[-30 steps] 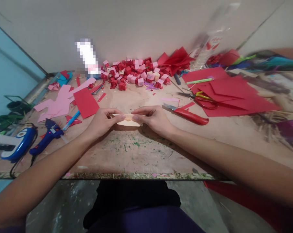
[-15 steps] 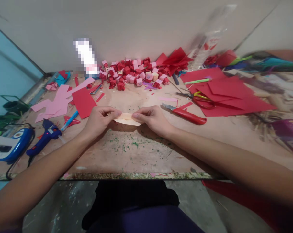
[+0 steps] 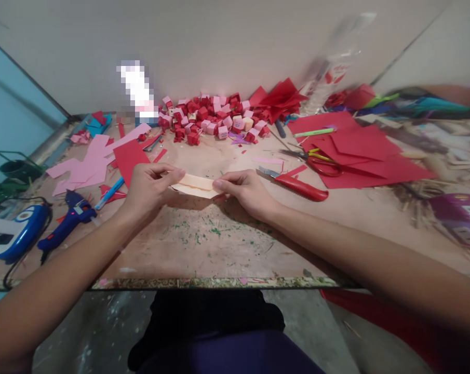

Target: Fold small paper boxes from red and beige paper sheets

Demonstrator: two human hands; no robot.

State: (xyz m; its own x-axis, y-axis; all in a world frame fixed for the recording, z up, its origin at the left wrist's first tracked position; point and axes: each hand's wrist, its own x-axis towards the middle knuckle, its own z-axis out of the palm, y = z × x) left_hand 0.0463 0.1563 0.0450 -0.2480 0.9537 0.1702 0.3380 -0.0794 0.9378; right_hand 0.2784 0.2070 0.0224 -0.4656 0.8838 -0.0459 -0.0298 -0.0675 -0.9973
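A folded strip of cream paper (image 3: 199, 186) stretches between my hands, just above the wooden table (image 3: 219, 254). Its left end is pinched in my left hand (image 3: 151, 189), thumb on top. My right hand (image 3: 247, 191) grips the other end the same way. A crease or edge runs lengthwise along the strip. To the right of my right hand lies a red-handled utility knife (image 3: 300, 187), blade toward the hand. Behind my left hand is a red paper rectangle (image 3: 131, 157), partly covered by the fingers.
Small red and pink paper cubes (image 3: 215, 117) are heaped at the back. Scissors (image 3: 316, 160) lie on red paper sheets (image 3: 378, 156) to the right. A blue glue gun (image 3: 71, 218) and pink paper pieces (image 3: 86, 166) are at left. A plastic bottle (image 3: 334, 75) stands at the back right.
My left hand has moved slightly left and up, and the hands are farther apart. More of the cream paper strip shows between them, with its lengthwise line visible.
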